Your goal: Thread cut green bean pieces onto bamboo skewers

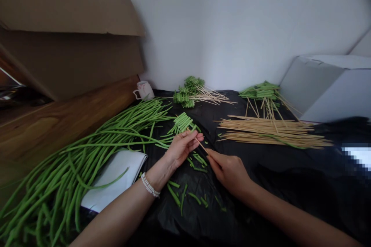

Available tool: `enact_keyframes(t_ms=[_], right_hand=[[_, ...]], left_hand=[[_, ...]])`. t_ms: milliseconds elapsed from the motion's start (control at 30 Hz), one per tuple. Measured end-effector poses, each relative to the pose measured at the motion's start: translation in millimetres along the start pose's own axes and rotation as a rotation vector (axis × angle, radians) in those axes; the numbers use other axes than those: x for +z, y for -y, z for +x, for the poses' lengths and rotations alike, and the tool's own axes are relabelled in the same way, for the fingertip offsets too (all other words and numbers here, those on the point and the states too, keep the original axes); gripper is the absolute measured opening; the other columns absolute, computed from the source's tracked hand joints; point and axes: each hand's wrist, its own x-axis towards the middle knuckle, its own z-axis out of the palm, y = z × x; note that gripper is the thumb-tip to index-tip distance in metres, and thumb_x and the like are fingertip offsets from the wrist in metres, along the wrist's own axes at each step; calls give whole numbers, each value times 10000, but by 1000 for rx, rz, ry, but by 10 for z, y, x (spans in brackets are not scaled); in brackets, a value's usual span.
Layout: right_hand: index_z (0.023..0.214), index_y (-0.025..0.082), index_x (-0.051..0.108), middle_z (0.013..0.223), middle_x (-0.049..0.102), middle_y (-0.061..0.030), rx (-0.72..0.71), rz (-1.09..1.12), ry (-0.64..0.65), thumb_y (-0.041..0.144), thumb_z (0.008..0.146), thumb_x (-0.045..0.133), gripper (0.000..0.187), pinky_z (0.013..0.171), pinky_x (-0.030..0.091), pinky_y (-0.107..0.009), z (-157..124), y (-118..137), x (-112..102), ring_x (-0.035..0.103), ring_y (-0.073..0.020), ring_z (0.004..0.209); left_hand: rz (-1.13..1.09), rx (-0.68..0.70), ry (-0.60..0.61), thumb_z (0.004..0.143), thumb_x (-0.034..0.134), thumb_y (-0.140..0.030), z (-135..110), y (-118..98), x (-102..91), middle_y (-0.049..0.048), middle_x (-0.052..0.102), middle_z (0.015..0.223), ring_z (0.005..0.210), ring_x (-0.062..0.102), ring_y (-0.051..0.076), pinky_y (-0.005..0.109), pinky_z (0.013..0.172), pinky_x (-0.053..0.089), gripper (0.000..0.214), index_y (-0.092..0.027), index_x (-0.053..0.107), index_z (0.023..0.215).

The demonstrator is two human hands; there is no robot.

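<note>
My right hand (230, 168) is closed on the near end of a thin bamboo skewer (202, 146). The skewer slants up and left past my left hand (185, 144), whose thumb and fingers close around it, palm partly upward. Beyond my left fingertips, a row of cut green bean pieces (182, 122) sits side by side, seemingly threaded on that same skewer. Loose cut bean pieces (199, 159) lie below my hands on the black sheet (237, 216). Long whole green beans (95, 150) spread in a large heap to the left of my left hand.
Bare skewers (269, 131) lie in a pile at right. Finished-looking bean skewers rest in a back-middle bundle (185, 94) and a back-right bundle (261, 90). A mug (145, 90), a folded white sheet (116, 177), a cardboard box (69, 34) and a white box (327, 85) surround them.
</note>
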Motion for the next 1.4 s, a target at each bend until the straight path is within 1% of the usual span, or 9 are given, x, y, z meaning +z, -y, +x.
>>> enact_keyframes(t_ms=[200,500,667,833,1000,1100,1200,1267,1400], right_hand=[[1129,230,640,890,746,-40,-11,-2,51,285,958,339,350,685,493,-240,-20,28,-8,705,-169,774],[1158,229,627,899,744,-42,3,-6,-32,301,951,357,348,665,473,-234,29,-73,-23,697,-163,748],[1034,227,671,890,732,-53,140,88,-259,395,928,409,329,693,473,-278,177,-404,-219,675,-187,757],[1125,193,637,474,513,46,377,426,-381,508,888,448,437,480,385,-267,326,-854,-503,480,-141,429],[1113,148,622,504,498,55,500,601,-488,508,807,568,475,413,290,-231,369,-1072,-669,394,-95,415],[1182,153,572,571,547,52,523,763,-434,485,775,610,527,398,289,-226,367,-1039,-709,379,-76,403],[1213,170,549,774,670,-20,510,922,-262,462,752,639,554,429,363,-232,360,-934,-714,477,-86,473],[1196,175,569,882,701,-64,508,941,-163,458,745,650,538,457,402,-236,356,-859,-707,530,-98,535],[1128,177,611,947,703,-76,515,999,-104,440,734,675,478,451,396,-216,346,-730,-722,535,-85,544]], left_hand=[[-60,37,-109,804,690,-172,-29,-87,6,85,734,853,750,687,118,177,666,539,67,-109,698,784],[20,15,51,760,729,-145,-7,-50,-18,94,738,931,821,701,137,194,739,552,111,-122,706,866],[22,36,49,772,722,-167,36,-55,-80,99,737,958,838,704,140,188,718,550,140,-132,701,905],[27,37,34,770,719,-153,63,-55,-106,103,738,951,805,706,131,176,684,546,135,-131,697,901],[16,26,30,780,702,-143,70,-43,-107,94,740,918,764,704,121,172,658,542,106,-129,698,886],[26,22,13,780,699,-137,76,-44,-102,88,740,895,730,698,109,158,629,532,102,-126,700,881],[32,19,8,774,706,-139,81,-51,-96,86,739,880,715,694,105,155,619,527,102,-124,699,874],[32,15,0,773,704,-136,81,-54,-94,84,738,867,705,692,103,155,614,524,95,-123,698,867],[39,28,-2,774,702,-143,76,-49,-96,79,738,865,698,687,101,156,612,519,97,-128,699,870]])
